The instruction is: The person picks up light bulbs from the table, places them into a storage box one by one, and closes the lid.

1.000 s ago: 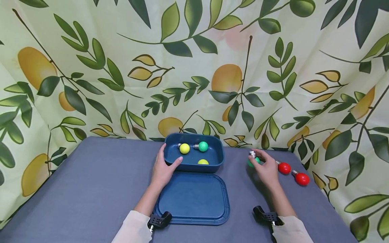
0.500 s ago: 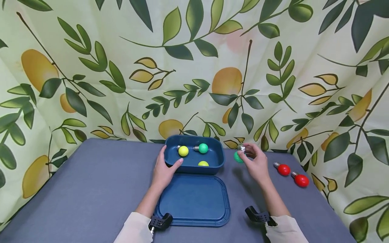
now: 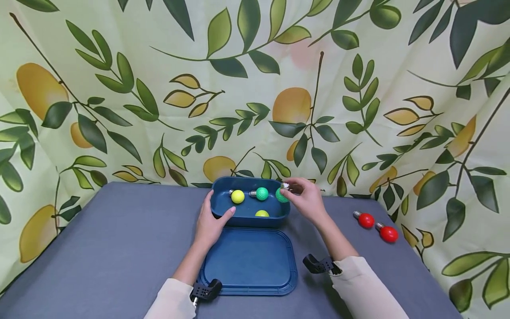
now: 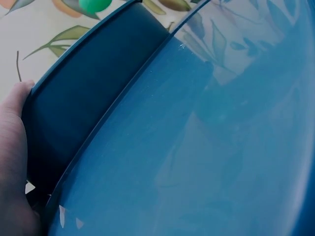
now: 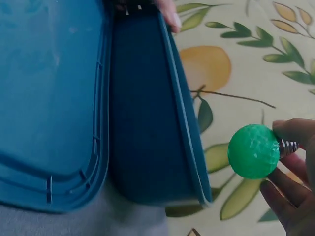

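My right hand (image 3: 307, 200) pinches a green light bulb (image 3: 282, 195) by its metal screw base, globe pointing down, over the right end of a blue box (image 3: 245, 221). The right wrist view shows the green globe (image 5: 253, 151) above the box's rim, with fingertips round the base. My left hand (image 3: 209, 225) rests against the box's front left corner, fingers straight along the side and thumb spread at the front. Inside the box lie a yellow bulb (image 3: 237, 196), a green bulb (image 3: 261, 193) and another yellow bulb (image 3: 262, 213), partly hidden by the front wall.
A blue lid (image 3: 249, 261) lies flat on the grey table (image 3: 119, 248), just in front of the box. Two red bulbs, one nearer the box (image 3: 365, 220) and one farther right (image 3: 388, 233), lie on the table. A leaf-patterned curtain (image 3: 247, 97) hangs behind.
My right hand has carried the green bulb leftward from beside the red bulbs to over the box's right end. The left hand stays at the box's corner.
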### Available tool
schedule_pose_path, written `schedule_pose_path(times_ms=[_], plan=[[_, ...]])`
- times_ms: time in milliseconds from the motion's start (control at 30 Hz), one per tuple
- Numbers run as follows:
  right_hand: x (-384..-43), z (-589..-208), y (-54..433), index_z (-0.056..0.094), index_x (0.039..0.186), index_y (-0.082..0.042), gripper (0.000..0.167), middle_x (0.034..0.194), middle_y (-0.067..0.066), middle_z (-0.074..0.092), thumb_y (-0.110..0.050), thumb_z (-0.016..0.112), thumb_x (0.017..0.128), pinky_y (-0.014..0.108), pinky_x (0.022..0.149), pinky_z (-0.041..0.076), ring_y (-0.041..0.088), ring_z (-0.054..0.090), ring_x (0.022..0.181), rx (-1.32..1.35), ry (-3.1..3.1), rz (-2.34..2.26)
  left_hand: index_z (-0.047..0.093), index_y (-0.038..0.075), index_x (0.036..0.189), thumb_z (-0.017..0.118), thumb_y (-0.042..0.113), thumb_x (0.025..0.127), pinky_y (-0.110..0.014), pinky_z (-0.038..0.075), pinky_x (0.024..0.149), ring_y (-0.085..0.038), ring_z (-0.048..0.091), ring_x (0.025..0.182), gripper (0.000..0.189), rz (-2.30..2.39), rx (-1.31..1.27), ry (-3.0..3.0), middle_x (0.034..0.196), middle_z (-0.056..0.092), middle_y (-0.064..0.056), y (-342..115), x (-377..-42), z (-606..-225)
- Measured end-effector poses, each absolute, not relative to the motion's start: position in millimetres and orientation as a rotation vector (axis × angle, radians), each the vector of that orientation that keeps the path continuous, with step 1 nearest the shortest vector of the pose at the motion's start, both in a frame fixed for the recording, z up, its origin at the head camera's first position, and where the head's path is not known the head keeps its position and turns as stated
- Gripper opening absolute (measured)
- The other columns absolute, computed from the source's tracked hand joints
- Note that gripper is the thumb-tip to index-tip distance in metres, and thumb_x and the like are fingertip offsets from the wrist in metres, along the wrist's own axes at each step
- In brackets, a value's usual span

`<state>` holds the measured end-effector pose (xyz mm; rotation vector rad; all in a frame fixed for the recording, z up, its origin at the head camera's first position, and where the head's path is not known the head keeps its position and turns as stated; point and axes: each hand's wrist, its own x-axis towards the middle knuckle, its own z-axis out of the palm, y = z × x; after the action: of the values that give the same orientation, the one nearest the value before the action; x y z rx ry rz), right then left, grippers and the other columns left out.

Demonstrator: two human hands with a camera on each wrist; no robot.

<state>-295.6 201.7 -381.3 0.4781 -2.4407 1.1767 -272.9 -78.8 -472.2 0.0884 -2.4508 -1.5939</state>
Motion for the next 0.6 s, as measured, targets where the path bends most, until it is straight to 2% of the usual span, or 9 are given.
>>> schedule_pose_path(times_ms=[133,267,367,600], plan=[[-305,-383,186,0.075,0.115,-0.005,0.03,0.106,0.012,0.076,-0.017,0.08,0.088,0.05,0.088,0.058,0.028,0.072,0.099,0.55,-2.492,1.094,0.02,0.024,0.162,0.072,0.056,0.088,-0.063,0.026,0.121,-0.036,0.026,0.154,0.095,-1.602,0.085,-2.445,0.167,0.025,-0.013,-79,-274,-473],[-312,-387,173,0.075,0.112,-0.007,0.026,0.105,0.009,0.076,-0.017,0.079,0.089,0.045,0.082,0.059,0.025,0.071,0.095,0.611,-2.568,1.018,0.021,0.025,0.162,0.072,0.056,0.088,-0.063,0.026,0.121,-0.036,0.027,0.154,0.095,-1.599,0.094,-2.446,0.167,0.026,-0.013,-80,-274,-472],[-318,-390,165,0.075,0.111,-0.008,0.023,0.105,0.008,0.077,-0.017,0.078,0.089,0.04,0.084,0.06,0.023,0.072,0.095,0.618,-2.611,1.014,0.021,0.026,0.161,0.072,0.056,0.088,-0.063,0.027,0.121,-0.036,0.028,0.154,0.095,-1.598,0.099,-2.446,0.167,0.027,-0.012,-80,-274,-470],[-333,-396,149,0.073,0.111,-0.006,0.022,0.106,0.01,0.077,-0.015,0.076,0.09,0.04,0.086,0.06,0.024,0.074,0.096,0.636,-2.692,0.945,0.021,0.026,0.161,0.072,0.055,0.088,-0.062,0.027,0.121,-0.035,0.028,0.154,0.094,-1.598,0.105,-2.45,0.167,0.027,-0.011,-80,-273,-470]])
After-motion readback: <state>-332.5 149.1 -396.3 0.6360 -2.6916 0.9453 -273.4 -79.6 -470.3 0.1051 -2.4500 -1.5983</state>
